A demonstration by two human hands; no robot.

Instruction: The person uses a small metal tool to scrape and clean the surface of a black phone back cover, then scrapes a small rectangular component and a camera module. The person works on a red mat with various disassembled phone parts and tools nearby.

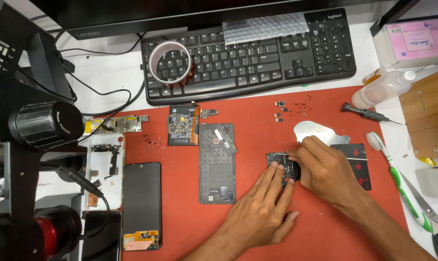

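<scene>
A small dark phone part (280, 160) lies on the red work mat (257, 222). My left hand (260, 208) rests flat on the mat, its fingertips pressing on the part's near edge. My right hand (325, 169) comes in from the right and pinches the part's top edge between thumb and fingers. Much of the part is hidden under both hands. To the left lies a grey phone frame (217, 164) with a loose board on its upper end.
A black keyboard (257, 53) with a tape roll (170, 63) sits at the back. On the mat lie a circuit board (183, 126), a phone screen (141, 205), tiny screws, a metal pick plate (315, 131), playing cards (360, 162). A screwdriver (366, 113), bottle (381, 89), toothbrush (397, 181) lie right; a microscope stand left.
</scene>
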